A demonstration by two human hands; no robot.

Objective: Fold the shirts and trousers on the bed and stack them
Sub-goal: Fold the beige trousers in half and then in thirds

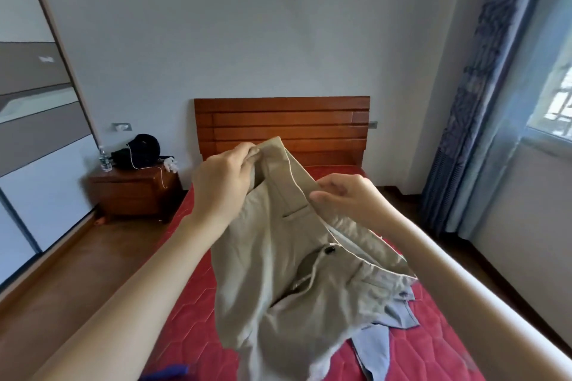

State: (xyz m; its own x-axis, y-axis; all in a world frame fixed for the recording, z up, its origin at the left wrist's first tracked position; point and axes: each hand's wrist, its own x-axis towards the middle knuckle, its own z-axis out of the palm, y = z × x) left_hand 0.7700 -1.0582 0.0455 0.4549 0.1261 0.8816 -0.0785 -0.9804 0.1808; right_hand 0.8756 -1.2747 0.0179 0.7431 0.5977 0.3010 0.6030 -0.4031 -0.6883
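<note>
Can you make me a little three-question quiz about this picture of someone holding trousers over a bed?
1. True or false: the trousers are lying flat on the bed.
2. Which hands grip the waistband? A) left only B) right only C) both
3. What colour is the shirt lying under the trousers?

Key:
1. False. They hang in the air, held up by the waistband.
2. C. The left hand pinches one end and the right hand pinches further along.
3. Light blue; only part of it shows, on the red mattress.
</note>
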